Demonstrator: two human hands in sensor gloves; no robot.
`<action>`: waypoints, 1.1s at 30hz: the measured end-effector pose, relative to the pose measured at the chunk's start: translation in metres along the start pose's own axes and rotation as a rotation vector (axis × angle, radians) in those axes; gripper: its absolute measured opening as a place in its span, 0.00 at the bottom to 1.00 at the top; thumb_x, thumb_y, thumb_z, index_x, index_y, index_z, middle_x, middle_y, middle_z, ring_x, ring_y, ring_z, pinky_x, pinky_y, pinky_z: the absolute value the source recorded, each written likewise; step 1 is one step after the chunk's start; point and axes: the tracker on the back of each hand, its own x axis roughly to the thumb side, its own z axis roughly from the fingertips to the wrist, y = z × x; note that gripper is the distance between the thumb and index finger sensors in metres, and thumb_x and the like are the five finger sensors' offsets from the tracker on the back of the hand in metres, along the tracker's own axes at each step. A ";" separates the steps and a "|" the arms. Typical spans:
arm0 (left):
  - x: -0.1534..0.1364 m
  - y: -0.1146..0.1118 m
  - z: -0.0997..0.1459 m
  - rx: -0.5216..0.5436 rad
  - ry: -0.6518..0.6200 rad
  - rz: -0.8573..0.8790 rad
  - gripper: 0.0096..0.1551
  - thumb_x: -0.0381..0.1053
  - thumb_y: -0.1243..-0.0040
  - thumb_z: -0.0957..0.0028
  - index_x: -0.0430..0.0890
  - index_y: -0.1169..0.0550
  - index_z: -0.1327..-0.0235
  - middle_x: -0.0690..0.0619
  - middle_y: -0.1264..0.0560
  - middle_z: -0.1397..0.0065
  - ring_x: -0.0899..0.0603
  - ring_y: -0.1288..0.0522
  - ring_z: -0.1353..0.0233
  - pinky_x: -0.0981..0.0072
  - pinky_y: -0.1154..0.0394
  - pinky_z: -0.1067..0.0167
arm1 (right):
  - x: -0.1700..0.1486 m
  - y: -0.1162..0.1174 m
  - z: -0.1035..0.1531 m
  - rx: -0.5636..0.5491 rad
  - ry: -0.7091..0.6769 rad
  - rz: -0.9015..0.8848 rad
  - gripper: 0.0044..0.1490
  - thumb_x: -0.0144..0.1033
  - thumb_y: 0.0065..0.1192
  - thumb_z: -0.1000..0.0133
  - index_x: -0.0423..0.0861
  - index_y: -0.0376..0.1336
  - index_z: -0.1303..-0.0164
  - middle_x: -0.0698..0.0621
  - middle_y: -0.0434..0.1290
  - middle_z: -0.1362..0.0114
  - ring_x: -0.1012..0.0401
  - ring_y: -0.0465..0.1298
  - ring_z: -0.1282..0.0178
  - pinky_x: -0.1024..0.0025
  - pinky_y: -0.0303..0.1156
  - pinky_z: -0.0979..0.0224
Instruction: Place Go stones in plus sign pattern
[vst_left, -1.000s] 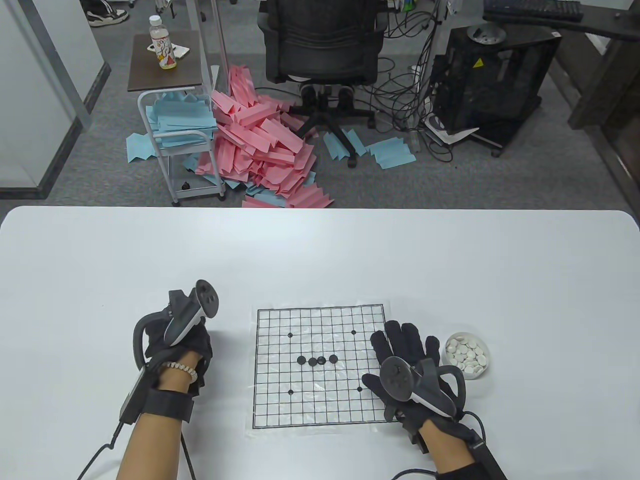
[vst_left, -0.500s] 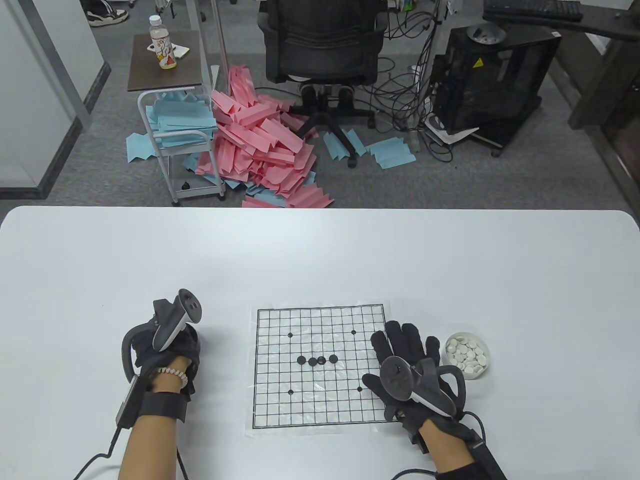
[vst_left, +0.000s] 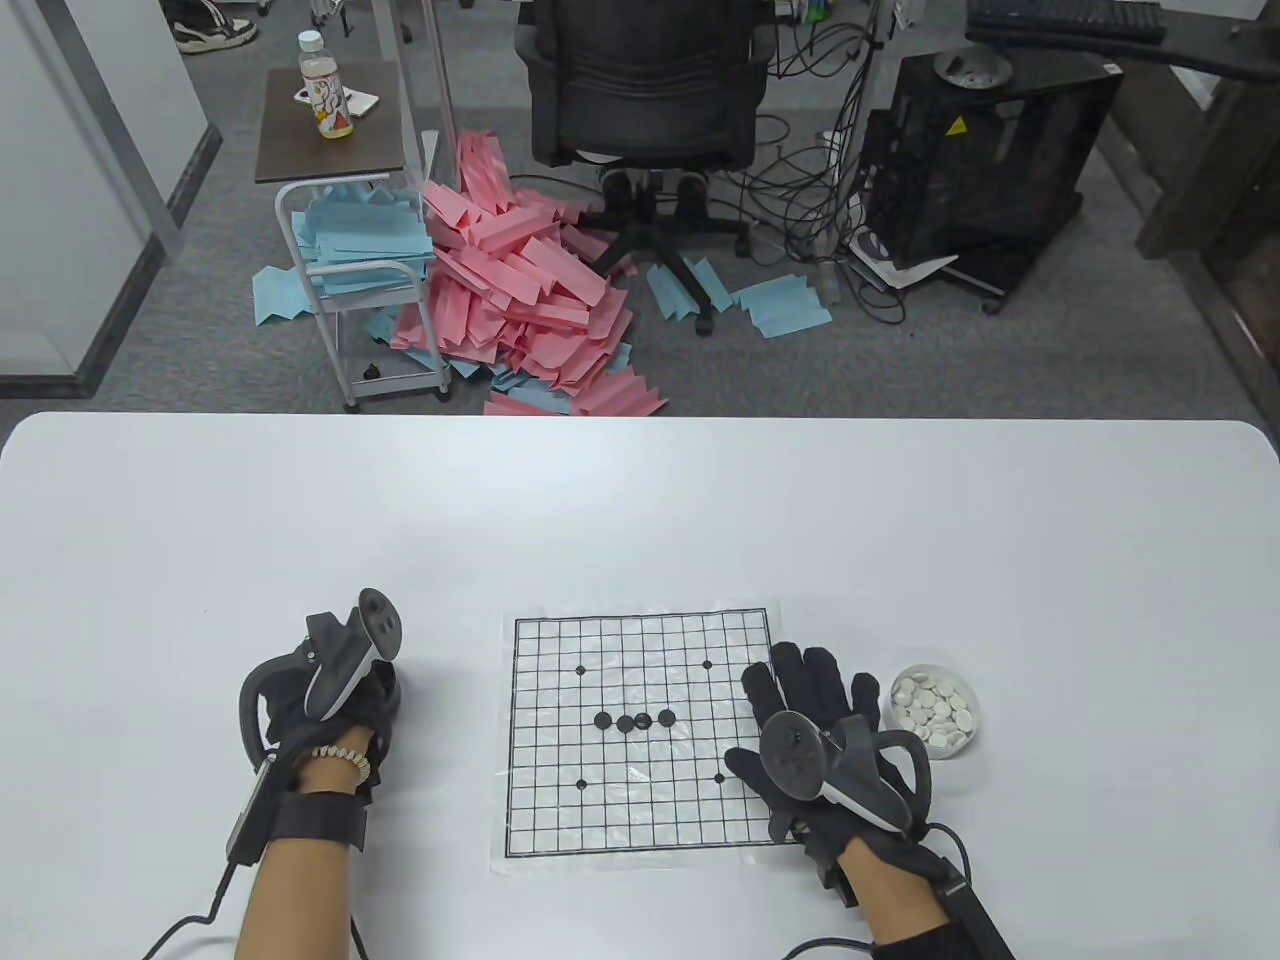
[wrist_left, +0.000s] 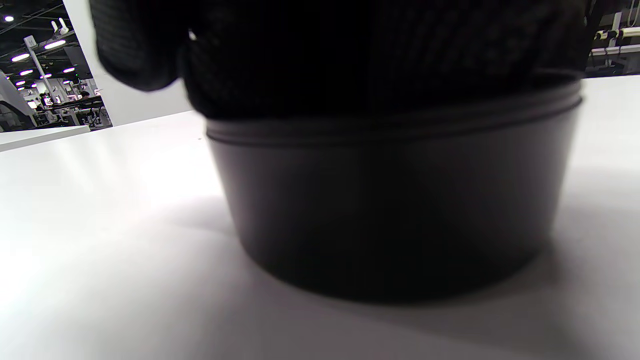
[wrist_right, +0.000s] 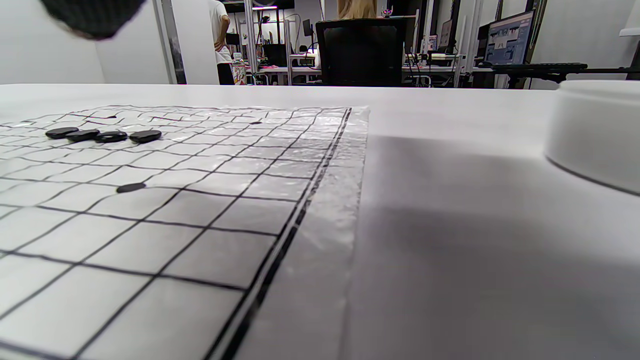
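White worktop (vst_left: 640, 520) carries the grid board (vst_left: 640, 735), with 4 black stones (vst_left: 634, 720) in a row at its centre. My left hand (vst_left: 335, 700) sits over the dark bowl (wrist_left: 395, 200) at the board's 9 o'clock; its fingers are hidden, so I cannot tell whether they hold a stone. My right hand (vst_left: 820, 730) lies flat, fingers spread, on the board's 3 o'clock edge. A careless drop could knock the row crooked. The white-stone bowl (vst_left: 935, 710) sits at 3 o'clock.
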 end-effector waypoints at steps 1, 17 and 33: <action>0.000 0.001 0.000 0.013 0.001 -0.004 0.23 0.55 0.19 0.71 0.54 0.09 0.61 0.54 0.09 0.56 0.46 0.15 0.59 0.42 0.24 0.42 | 0.000 0.000 0.000 0.000 0.000 0.000 0.54 0.65 0.60 0.50 0.58 0.45 0.16 0.50 0.40 0.09 0.43 0.42 0.09 0.28 0.40 0.18; 0.013 0.030 0.013 0.113 -0.073 -0.051 0.20 0.51 0.24 0.65 0.55 0.10 0.57 0.53 0.09 0.52 0.45 0.14 0.59 0.42 0.23 0.44 | 0.000 0.000 0.000 -0.006 -0.003 0.001 0.54 0.65 0.60 0.49 0.58 0.45 0.16 0.49 0.40 0.09 0.43 0.42 0.09 0.28 0.40 0.18; 0.163 0.062 0.086 0.145 -0.570 0.246 0.21 0.53 0.20 0.70 0.55 0.09 0.62 0.56 0.09 0.55 0.46 0.14 0.59 0.43 0.23 0.45 | -0.001 0.000 0.000 -0.018 -0.009 -0.004 0.54 0.65 0.60 0.49 0.58 0.45 0.16 0.49 0.40 0.09 0.43 0.42 0.09 0.28 0.40 0.19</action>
